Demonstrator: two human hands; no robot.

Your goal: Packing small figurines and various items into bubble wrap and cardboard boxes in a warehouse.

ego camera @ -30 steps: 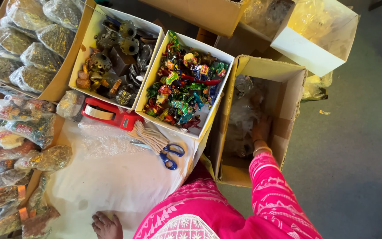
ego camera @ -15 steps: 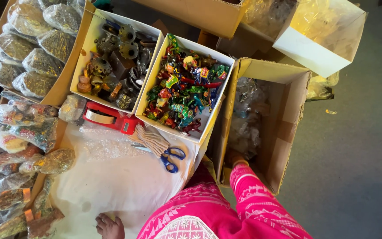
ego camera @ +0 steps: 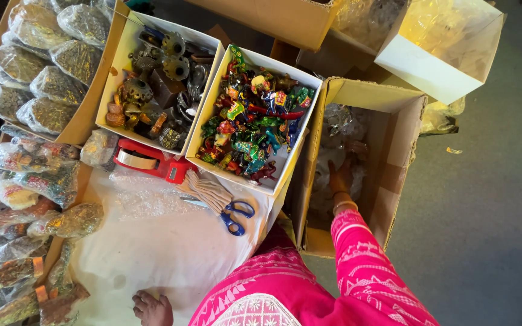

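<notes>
My right hand (ego camera: 340,175), in a pink patterned sleeve with bangles at the wrist, reaches down into an open cardboard box (ego camera: 403,142) on the floor at my right. Its fingers rest among crumpled clear plastic bags (ego camera: 341,125) inside the box; whether they grip one is hidden. My left hand is out of sight. A bare foot (ego camera: 151,308) shows at the bottom edge on the white cloth (ego camera: 152,241).
Blue-handled scissors (ego camera: 235,216) and a red tape dispenser (ego camera: 146,160) lie on the cloth. Behind them stand a white box of colourful figurines (ego camera: 250,122) and one of metal pieces (ego camera: 158,78). Wrapped packets (ego camera: 37,66) are stacked at the left. More boxes (ego camera: 436,48) stand behind.
My right hand drew back toward the near end of the cardboard box half a second ago, and has now gone deeper in again among the plastic bags.
</notes>
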